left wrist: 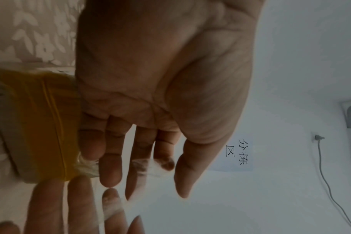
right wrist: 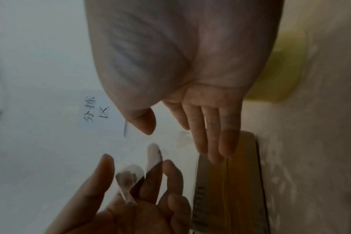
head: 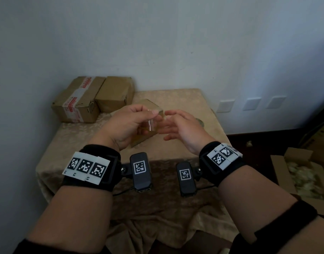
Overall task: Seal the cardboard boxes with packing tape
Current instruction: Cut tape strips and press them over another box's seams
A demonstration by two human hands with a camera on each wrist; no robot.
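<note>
A small cardboard box [head: 148, 104] lies on the cloth-covered table [head: 179, 97], mostly hidden beneath both hands. My left hand [head: 148, 116] is raised above it and pinches a short strip of clear packing tape [head: 151, 123] between thumb and fingertips. The left wrist view shows the strip [left wrist: 146, 164] stuck across those fingertips, beside the box [left wrist: 40, 126] with yellowish tape on it. My right hand [head: 175, 125] hovers just right of the strip, fingers straight, holding nothing. In the right wrist view the strip [right wrist: 130, 178] curls off the left hand's fingers, next to the box [right wrist: 230, 190].
Two larger cardboard boxes [head: 78, 99] [head: 115, 94] stand at the table's back left against the wall. A yellowish tape roll [right wrist: 281, 66] lies on the cloth behind my right hand. An open box with filling [head: 304, 176] sits on the floor at the right.
</note>
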